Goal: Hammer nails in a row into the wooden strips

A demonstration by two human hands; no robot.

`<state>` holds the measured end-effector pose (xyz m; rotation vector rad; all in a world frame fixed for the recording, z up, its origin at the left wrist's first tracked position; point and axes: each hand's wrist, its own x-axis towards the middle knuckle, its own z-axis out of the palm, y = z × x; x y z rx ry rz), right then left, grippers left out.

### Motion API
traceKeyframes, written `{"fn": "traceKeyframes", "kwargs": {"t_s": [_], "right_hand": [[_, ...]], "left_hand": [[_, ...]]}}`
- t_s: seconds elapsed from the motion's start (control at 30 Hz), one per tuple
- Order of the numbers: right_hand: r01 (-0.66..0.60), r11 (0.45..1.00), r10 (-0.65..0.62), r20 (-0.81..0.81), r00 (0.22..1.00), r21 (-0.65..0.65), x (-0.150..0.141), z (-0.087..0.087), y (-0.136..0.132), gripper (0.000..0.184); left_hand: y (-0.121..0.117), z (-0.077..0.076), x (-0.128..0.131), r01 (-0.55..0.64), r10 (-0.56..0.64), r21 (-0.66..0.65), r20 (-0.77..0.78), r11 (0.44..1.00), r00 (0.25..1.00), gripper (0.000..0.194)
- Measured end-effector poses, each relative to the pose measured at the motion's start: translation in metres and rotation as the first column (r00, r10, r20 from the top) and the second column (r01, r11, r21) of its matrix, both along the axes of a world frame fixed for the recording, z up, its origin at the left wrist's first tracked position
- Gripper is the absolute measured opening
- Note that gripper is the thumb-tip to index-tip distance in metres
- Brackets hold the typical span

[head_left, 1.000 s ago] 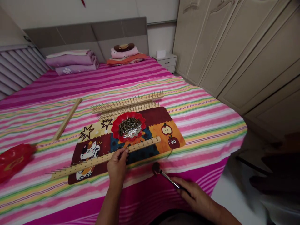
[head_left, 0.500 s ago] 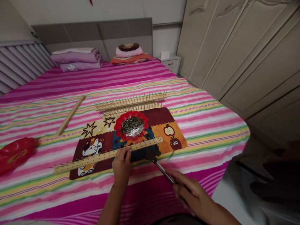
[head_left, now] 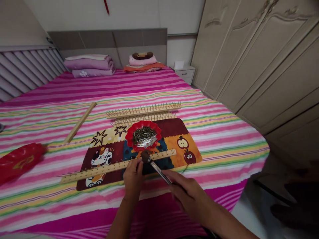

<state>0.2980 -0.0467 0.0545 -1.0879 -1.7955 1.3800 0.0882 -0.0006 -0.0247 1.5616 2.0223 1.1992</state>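
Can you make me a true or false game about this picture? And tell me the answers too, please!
1. The right hand is holding a hammer. True.
2. The bowl with the pile of nails in it is blue. False: it is red.
3. The left hand is at the near strip of wood. True.
4. The purple blankets are spread out flat. False: they are folded and stacked on the bed.
5. The mat has a cat on it, just a picture of one. True.
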Motion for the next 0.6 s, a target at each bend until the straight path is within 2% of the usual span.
{"fn": "traceKeyframes", "kwargs": {"t_s": [0.1, 0.2, 0.27, 0.37, 0.47, 0.53, 0.6], "right_hand": [[0.023, 0.999, -0.024, 0.011, 1.0, 0.045, 0.022, -0.01, -0.014, 0.042], [0.034, 0.994, -0.043, 0.08, 0.996, 0.105, 0.047, -0.033, -0.024, 0.04], [0.038, 0.992, -0.052, 0.118, 0.992, 0.121, 0.06, -0.051, -0.029, 0.04], [0.007, 0.992, -0.027, 0.153, 0.988, 0.129, 0.075, -0.071, -0.039, 0.042], [0.011, 0.986, -0.039, 0.168, 0.985, 0.166, 0.083, -0.081, -0.049, 0.043], [-0.011, 0.984, -0.017, 0.154, 0.988, 0.179, 0.084, -0.084, -0.054, 0.043], [-0.065, 0.984, 0.042, 0.134, 0.99, 0.169, 0.082, -0.086, -0.054, 0.042]], "left_hand": [[0.001, -0.002, -0.001, -0.002, 0.002, 0.017, 0.011, 1.0, 1.0, 0.021], [-0.001, -0.002, -0.002, -0.002, 0.001, 0.014, 0.008, 1.0, 1.0, 0.022], [-0.003, 0.004, -0.003, -0.015, 0.015, 0.006, -0.012, 1.0, 1.0, 0.024], [-0.001, 0.025, -0.004, -0.039, 0.044, 0.055, -0.093, 0.998, 0.995, 0.028], [0.02, 0.053, -0.002, 0.023, -0.003, 0.093, -0.21, 0.995, 0.978, 0.024], [0.044, 0.067, 0.001, 0.117, -0.114, -0.006, -0.305, 0.993, 0.946, 0.02], [0.071, 0.074, 0.005, 0.172, -0.239, -0.196, -0.401, 0.965, 0.884, 0.018]]}}
